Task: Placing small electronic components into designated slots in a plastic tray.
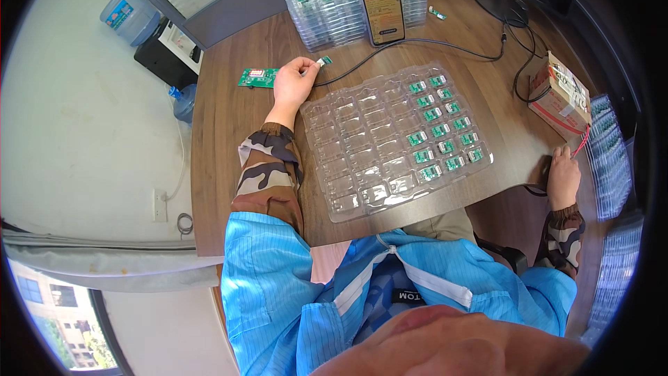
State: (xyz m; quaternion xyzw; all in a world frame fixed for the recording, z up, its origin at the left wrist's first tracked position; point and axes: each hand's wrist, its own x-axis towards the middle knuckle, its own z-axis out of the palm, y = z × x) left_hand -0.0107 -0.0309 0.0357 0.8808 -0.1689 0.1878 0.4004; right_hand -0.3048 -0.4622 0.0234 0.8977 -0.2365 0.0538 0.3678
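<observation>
My left hand [295, 83] is closed in a pinch on a small green circuit board [325, 60] with a white connector. Right beside it lies a larger green circuit board [257, 77] with a lit red digit display, partly covered by the hand. A clear plastic tray [341, 203] spreads across the table in front of me. Several small green boards [439, 130] sit in its right-hand columns, while the left columns hold none. At the table's right edge, my right hand [563, 177] has curled fingers beside a red wire [582, 142]; what they grip is hidden.
Stacked clear trays of boards [313, 17] stand at the back, with a lit phone [383, 7] leaning on them. A black cable [445, 42] crosses the table. A cardboard box [559, 97] is at the right, more stacked trays [609, 160] beyond it. A monitor stand [497, 5] stands back right.
</observation>
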